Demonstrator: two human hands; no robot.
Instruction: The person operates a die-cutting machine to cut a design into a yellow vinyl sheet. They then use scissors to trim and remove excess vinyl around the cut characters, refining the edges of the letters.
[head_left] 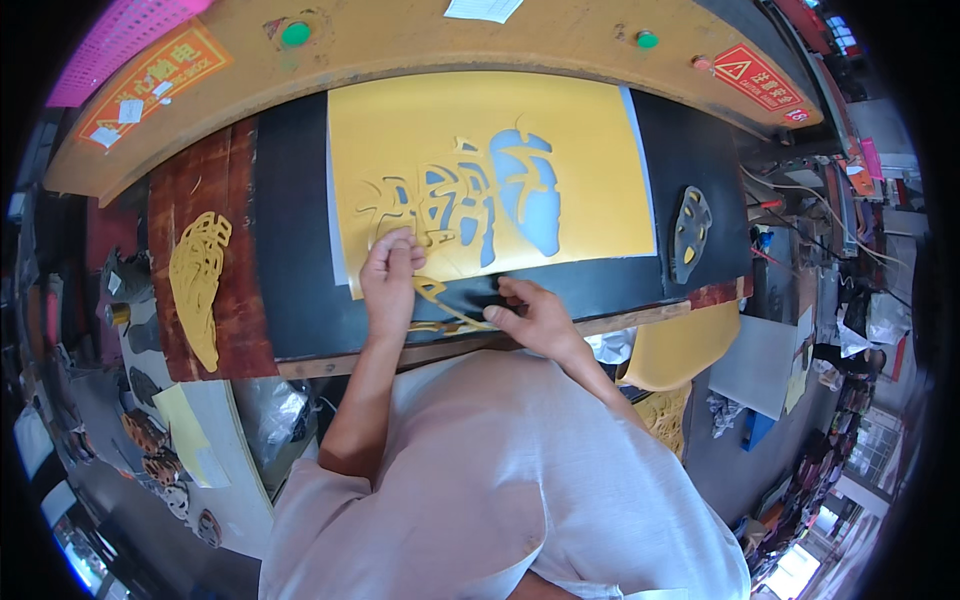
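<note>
A large yellow sheet with several lacy shapes cut through it lies on the black work surface in front of me. My left hand is at the sheet's near left part, its fingers pinched together over the cut area. A thin yellow cut-out piece stretches from beside that hand to my right hand, whose thumb and curled fingers close at its end. Exactly what the left fingertips grip is partly hidden. Through the largest opening a pale blue layer shows under the sheet.
A dark oval cutting die stands on the right of the surface. Stacked yellow cut pieces lie on the reddish board at left. The machine's orange-brown beam crosses the far side. Yellow material hangs below the right front edge.
</note>
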